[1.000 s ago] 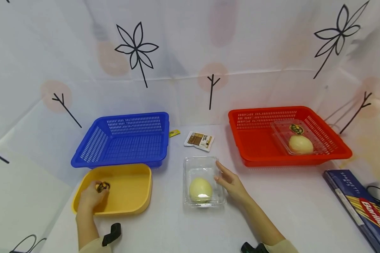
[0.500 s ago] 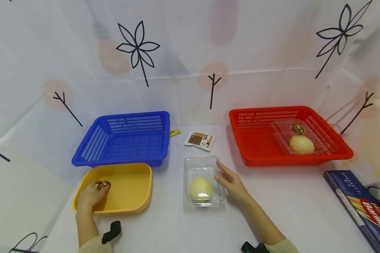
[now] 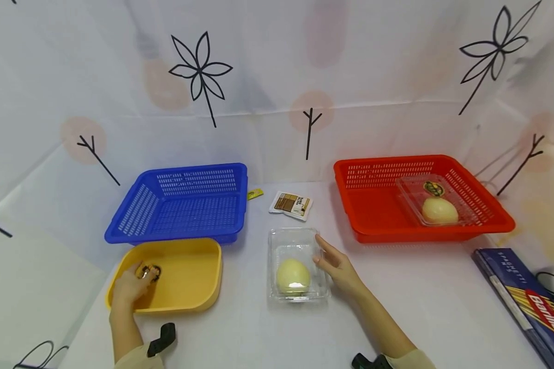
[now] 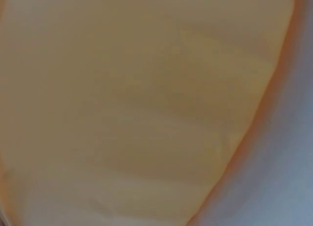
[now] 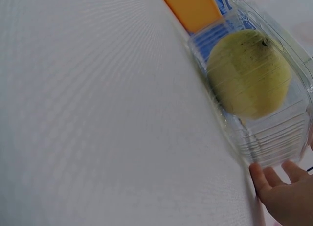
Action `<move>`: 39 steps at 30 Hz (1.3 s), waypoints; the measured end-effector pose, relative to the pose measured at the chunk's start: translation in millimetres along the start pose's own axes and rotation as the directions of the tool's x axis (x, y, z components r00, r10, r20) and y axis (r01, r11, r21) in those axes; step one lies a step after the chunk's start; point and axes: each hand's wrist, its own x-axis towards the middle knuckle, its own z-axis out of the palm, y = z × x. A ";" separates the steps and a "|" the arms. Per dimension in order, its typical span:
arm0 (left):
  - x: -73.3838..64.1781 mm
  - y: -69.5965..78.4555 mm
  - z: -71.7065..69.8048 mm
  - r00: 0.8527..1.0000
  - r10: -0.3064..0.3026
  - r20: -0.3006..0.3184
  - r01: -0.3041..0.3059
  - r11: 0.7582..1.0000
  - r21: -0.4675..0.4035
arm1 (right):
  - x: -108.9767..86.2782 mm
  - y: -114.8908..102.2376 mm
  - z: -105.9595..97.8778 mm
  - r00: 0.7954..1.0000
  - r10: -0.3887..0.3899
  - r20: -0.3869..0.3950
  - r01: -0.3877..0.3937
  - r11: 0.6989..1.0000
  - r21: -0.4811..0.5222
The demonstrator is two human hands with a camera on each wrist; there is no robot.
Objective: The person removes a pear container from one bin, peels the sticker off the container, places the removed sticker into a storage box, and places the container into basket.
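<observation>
My left hand (image 3: 130, 287) reaches into the yellow tray (image 3: 184, 277). Its fingers look parted over small round black-and-yellow stickers (image 3: 154, 272), partly hidden by the hand. In the left wrist view only the blurred tray wall (image 4: 146, 113) fills the picture. A lidded clear plastic clamshell box (image 3: 295, 243) lies mid-table with a pale yellow-green round fruit (image 3: 293, 277) inside. Extended fingers of my right hand (image 3: 339, 269) touch the box's right side. From the right wrist, fingertips of that hand (image 5: 288, 192) rest against the box's end, beyond the fruit (image 5: 249, 74).
Behind the yellow tray stands a blue basket (image 3: 194, 205). A red basket (image 3: 364, 215) at right holds another boxed fruit (image 3: 438, 210) bearing a round sticker (image 3: 433, 188). A white-and-brown packet (image 3: 291, 205) and a yellow sachet (image 3: 255, 193) lie between. A spaghetti box (image 3: 526, 297) lies far right.
My left fingers, bunched at the stickers before, have parted, with a bright glint now showing among them. The right hand and the clamshell box have stayed put.
</observation>
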 end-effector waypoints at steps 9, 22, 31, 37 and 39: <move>-9.3 4.7 5.1 0.964 0.057 -0.259 -0.102 0.981 -0.163 | -0.4 -0.8 0.4 1.000 0.004 0.000 -0.004 1.000 -0.010; -37.8 50.6 40.9 0.805 0.014 -0.593 -0.541 0.427 -0.724 | -0.9 -1.2 -0.2 1.000 -0.009 -0.004 0.008 0.999 -0.037; -47.6 84.2 64.1 0.763 0.207 -0.612 -0.644 0.324 -0.693 | -0.3 -1.8 -0.8 1.000 0.005 -0.016 -0.006 0.999 -0.047; -48.6 111.3 80.9 0.711 0.393 -0.583 -0.679 0.172 -0.714 | 0.0 -2.1 -0.3 1.000 0.003 -0.010 -0.003 0.999 -0.052; -50.3 122.7 87.7 0.723 0.421 -0.547 -0.654 0.161 -0.739 | 0.0 -1.9 -0.1 1.000 0.007 -0.010 -0.008 0.999 -0.048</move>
